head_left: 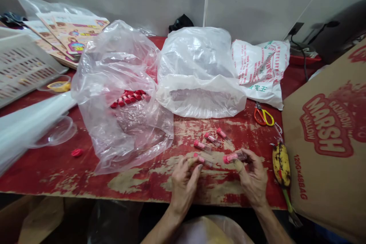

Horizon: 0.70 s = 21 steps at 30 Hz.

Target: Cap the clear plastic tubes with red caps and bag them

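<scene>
Watching this over the head camera feed, here's what I've got. Both hands sit at the near edge of the tabletop (57, 175), close together.

The left hand (184, 179) has its fingers curled round a small tube (204, 160) with a pink cap. Thumb and fingertips pinch it, and the rest of the hand looks relaxed. The right hand (254, 177) grips a second tube (235, 156) the same way, fingers closed on the clear end so the pink cap pokes out to the left. I reckon it's held that far back to keep the cap end free and facing the other hand. Both tubes hover just above the tabletop, not resting on it.

Just beyond the hands, a row of tubes (211, 138) (3 of them) lies flat in a loose diagonal, each a bit apart from the next. They're near enough to grab without stretching, which is probably the point.

Further back on the left, a big clear bag (114, 65) slumps with a heap of red-capped tubes showing through it. A white bag (200, 84) sits right beside it, touching.

The scissors (263, 116) and a spotty banana (281, 164) lie off to the right by a cardboard box (328, 141), parked out of the way, I'd say. 1 loose red cap (77, 152) sits alone on the left, well apart from everything in hand.
</scene>
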Motion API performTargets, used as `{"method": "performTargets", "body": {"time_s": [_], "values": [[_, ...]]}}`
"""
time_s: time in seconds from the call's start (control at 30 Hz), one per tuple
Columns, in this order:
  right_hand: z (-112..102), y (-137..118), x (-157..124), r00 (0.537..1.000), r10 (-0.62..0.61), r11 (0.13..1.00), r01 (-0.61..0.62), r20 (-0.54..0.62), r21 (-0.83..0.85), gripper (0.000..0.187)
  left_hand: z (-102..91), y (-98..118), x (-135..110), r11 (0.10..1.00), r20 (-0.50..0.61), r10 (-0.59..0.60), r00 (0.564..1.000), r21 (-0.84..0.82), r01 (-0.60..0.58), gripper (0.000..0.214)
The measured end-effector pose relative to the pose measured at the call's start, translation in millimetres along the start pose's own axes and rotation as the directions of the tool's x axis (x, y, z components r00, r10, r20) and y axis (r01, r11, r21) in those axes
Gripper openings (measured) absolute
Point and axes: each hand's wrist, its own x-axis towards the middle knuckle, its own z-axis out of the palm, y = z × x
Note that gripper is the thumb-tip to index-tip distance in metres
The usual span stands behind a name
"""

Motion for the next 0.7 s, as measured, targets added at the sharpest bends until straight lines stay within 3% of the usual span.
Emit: {"method": "performTargets", "body": {"time_s": [0.07, 0.13, 0.23, 0.33, 0.43, 0.7], "values": [[-9.4, 8.0, 5.1, 0.986, -0.166, 0.978, 0.165, 0.010, -0.130, 0.031, -5.7, -14.8, 1.1, 0.946, 0.019, 0.200, 0.980, 0.255, -0.198, 0.025], [-12.2, 16.4, 6.5, 0.950, -0.309, 0.923, 0.312, 0.049, -0.225, 0.034, -5.2, -27.7, 3.4, 0.822, 0.140, 0.345, 0.928, 0.432, -0.371, 0.028], [-5.7, 30.1, 2.9, 0.892, -0.417, 0.841, 0.452, 0.175, -0.299, 0.036, 3.4, -38.7, 8.5, 0.655, 0.282, 0.438, 0.853, 0.550, -0.519, 0.025], [2.2, 41.0, -1.0, 0.878, -0.426, 0.823, 0.477, 0.220, -0.309, 0.039, 12.6, -42.3, 15.0, 0.630, 0.272, 0.456, 0.847, 0.574, -0.523, 0.023], [4.7, 45.9, -2.2, 0.895, -0.415, 0.842, 0.447, 0.164, -0.304, 0.044, 18.4, -45.3, 20.4, 0.665, 0.176, 0.473, 0.863, 0.571, -0.481, 0.021], [7.0, 48.6, -6.0, 0.891, -0.401, 0.842, 0.450, 0.213, -0.298, 0.048, 19.0, -50.5, 18.9, 0.791, 0.065, 0.418, 0.906, 0.465, -0.398, 0.022]]}}
